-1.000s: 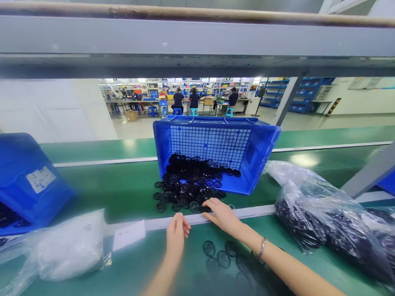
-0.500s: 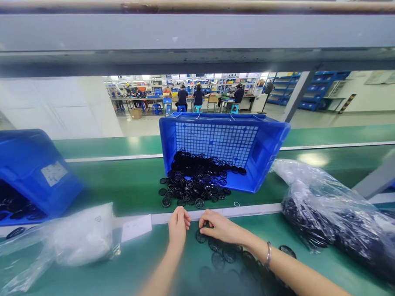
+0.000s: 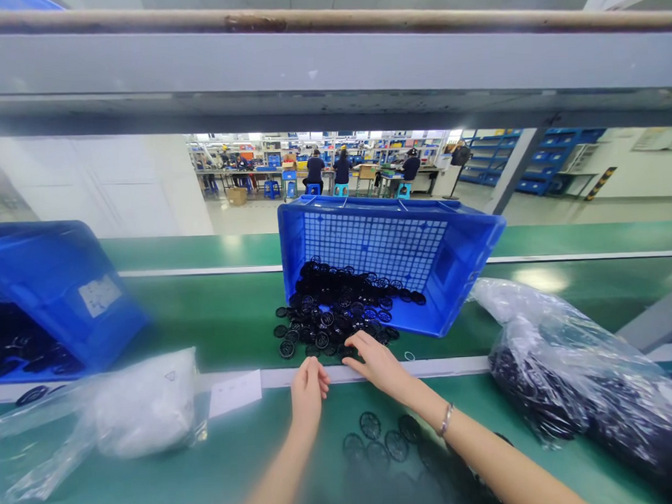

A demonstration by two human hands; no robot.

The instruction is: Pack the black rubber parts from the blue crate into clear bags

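Observation:
My right hand (image 3: 373,360) reaches to the front edge of a pile of black spoked discs (image 3: 328,319), thumb and fingers apart, the fingertips at one disc. My left hand (image 3: 308,387) hovers by the white strip with its fingers curled closed; anything inside them is hidden. The pile spills out of a blue crate (image 3: 471,276) lying on its side, its open face towards me. Below my right wrist, several more discs (image 3: 370,426) lie on the green surface, some blurred or covered by my forearm.
At the left are another tipped blue crate (image 3: 113,321) with black discs and a clear bag (image 3: 147,401) with white contents. A white paper (image 3: 235,394) lies beside it. Clear bags of black parts (image 3: 536,384) stand at the right. A metal shelf beam (image 3: 328,66) crosses above.
My right hand has moved forward from a disc on the near green surface to the pile's front edge, its fingers opening. My left hand stays nearly in place, still curled.

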